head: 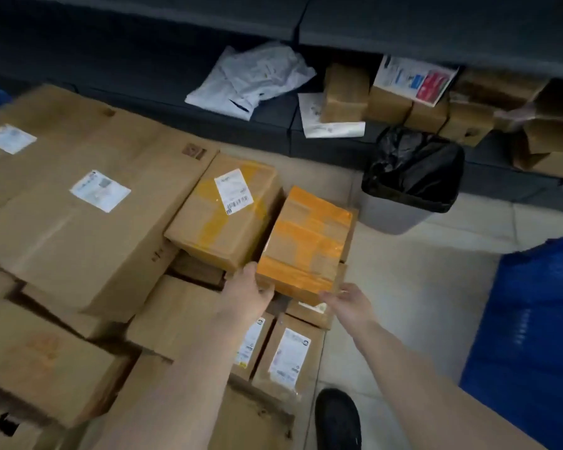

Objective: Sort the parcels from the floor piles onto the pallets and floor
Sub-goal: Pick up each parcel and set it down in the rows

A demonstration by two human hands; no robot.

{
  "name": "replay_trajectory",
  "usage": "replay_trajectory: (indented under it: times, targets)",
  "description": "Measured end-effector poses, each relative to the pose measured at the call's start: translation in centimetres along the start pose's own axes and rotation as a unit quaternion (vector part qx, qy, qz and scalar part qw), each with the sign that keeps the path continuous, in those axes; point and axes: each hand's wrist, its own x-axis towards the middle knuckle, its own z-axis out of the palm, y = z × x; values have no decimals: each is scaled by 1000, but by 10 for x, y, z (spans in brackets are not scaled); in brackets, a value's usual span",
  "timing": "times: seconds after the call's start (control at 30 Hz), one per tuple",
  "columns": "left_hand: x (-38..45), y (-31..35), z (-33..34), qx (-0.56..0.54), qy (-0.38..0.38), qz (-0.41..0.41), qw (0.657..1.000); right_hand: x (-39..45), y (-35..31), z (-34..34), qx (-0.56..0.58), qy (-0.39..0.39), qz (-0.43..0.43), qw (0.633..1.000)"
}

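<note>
A cardboard parcel wrapped in orange tape (306,241) lies on top of the floor pile, at its right edge. My left hand (249,292) grips its near left corner, thumb on the side. My right hand (346,302) touches its near right corner with fingers reaching under the edge. Beside it on the left lies a labelled brown parcel with yellow tape (225,209). Large flat cartons (78,203) fill the left of the pile, and two small labelled parcels (286,355) sit below my hands.
A grey bin with a black liner (410,190) stands on the tiled floor to the right. A dark low shelf (182,95) behind holds white mailers (254,76) and small brown boxes (387,102). A blue pallet (533,336) is at the right; my shoe (337,417) is near.
</note>
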Motion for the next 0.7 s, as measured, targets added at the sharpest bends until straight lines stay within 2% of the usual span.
replay_trajectory:
  times: [0.13,0.23,0.3,0.4,0.5,0.57,0.7]
  targets:
    - [100,-24,64,-58,9,-31,998,113,36,37,97,18,31,995]
    - [132,-34,94,-216,19,-67,974,152,57,57,194,5,6,981]
    - [130,-35,104,-280,54,-61,956,152,64,59,226,-4,-13,974]
    - [104,-20,92,-314,102,-19,944,120,59,45,249,-8,-23,968]
    - [53,9,51,-328,135,2,935,64,32,20,254,22,-56,965]
    - [8,28,7,-362,149,1,920,15,-4,1,257,31,-94,961]
    - [-95,46,-102,-412,211,-35,886,-99,-88,-26,209,-20,-171,963]
